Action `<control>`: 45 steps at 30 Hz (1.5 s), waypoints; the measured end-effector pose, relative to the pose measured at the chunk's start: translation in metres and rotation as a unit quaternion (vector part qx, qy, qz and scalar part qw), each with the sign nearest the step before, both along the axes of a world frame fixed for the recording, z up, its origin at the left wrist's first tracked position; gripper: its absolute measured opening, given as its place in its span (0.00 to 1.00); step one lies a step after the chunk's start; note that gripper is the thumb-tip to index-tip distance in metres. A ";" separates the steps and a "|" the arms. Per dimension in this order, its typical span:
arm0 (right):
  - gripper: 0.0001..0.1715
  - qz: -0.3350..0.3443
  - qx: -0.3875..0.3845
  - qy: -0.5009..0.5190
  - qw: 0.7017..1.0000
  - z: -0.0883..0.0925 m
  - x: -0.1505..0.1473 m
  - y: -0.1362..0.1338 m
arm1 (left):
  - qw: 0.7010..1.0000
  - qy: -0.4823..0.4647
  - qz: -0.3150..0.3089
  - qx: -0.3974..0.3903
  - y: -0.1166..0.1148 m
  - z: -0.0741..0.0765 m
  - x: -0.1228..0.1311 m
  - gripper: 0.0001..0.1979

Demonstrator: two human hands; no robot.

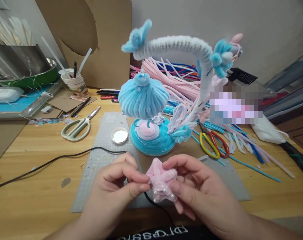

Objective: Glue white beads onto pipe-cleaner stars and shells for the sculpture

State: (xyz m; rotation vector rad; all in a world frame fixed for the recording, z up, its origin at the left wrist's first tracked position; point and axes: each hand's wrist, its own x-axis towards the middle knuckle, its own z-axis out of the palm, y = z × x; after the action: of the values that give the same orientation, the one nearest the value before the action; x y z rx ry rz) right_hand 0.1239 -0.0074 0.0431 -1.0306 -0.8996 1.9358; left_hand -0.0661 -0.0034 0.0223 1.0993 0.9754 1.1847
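Near the front of the table, my right hand (201,186) grips a pink fuzzy star-shaped ornament (159,178) by its right side. Small white pearl beads dot its lower edge. My left hand (121,181) pinches at the star's left edge with thumb and forefinger; whether a bead sits between those fingertips is too small to tell. Just beyond my hands stands a pipe-cleaner lamp, with a blue pleated shade (143,96), a white curved stem (179,45) and a round blue base (154,146). A shallow round dish (119,136) lies left of the base.
Green-handled scissors (76,129) lie to the left, red-and-yellow-handled pliers (214,145) to the right. Pink pipe cleaners (171,76) are heaped behind the lamp. A black cable (63,156) crosses the grey cutting mat (91,180). Paper cups (72,80) stand at the back left.
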 end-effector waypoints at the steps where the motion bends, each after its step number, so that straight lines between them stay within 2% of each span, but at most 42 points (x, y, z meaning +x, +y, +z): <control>1: 0.14 -0.005 0.000 0.006 1.000 0.001 0.000 0.000 | 1.000 0.000 0.000 -0.004 0.000 0.000 0.000 0.03; 8: 0.11 -0.041 0.042 0.002 0.998 0.010 -0.005 0.002 | 0.999 0.036 0.011 0.012 0.002 0.003 0.001 0.03; 13: 0.09 -0.066 0.033 0.017 0.997 0.012 -0.007 0.001 | 0.997 0.060 0.012 0.037 0.001 0.005 0.001 0.04; 26: 0.09 -0.067 0.031 0.030 0.997 0.012 -0.009 0.001 | 0.995 0.078 0.017 0.061 0.001 0.006 0.002 0.03; 35: 0.17 -0.069 0.095 -0.044 0.992 0.007 -0.003 -0.004 | 0.994 0.090 0.016 0.062 0.001 0.004 0.001 0.04; 39: 0.17 -0.068 0.121 -0.071 0.988 0.005 -0.002 -0.005 | 0.993 0.092 0.015 0.066 0.000 0.004 0.001 0.04; 45: 0.16 -0.064 0.116 -0.076 0.988 0.006 -0.003 -0.003 | 0.990 0.114 0.018 0.080 -0.001 0.006 0.002 0.04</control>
State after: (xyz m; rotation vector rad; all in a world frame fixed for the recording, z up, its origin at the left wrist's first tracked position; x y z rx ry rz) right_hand 0.1210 -0.0103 0.0493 -1.0794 -1.0886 1.6188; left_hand -0.0642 -0.0043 0.0283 1.3730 1.0912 1.2018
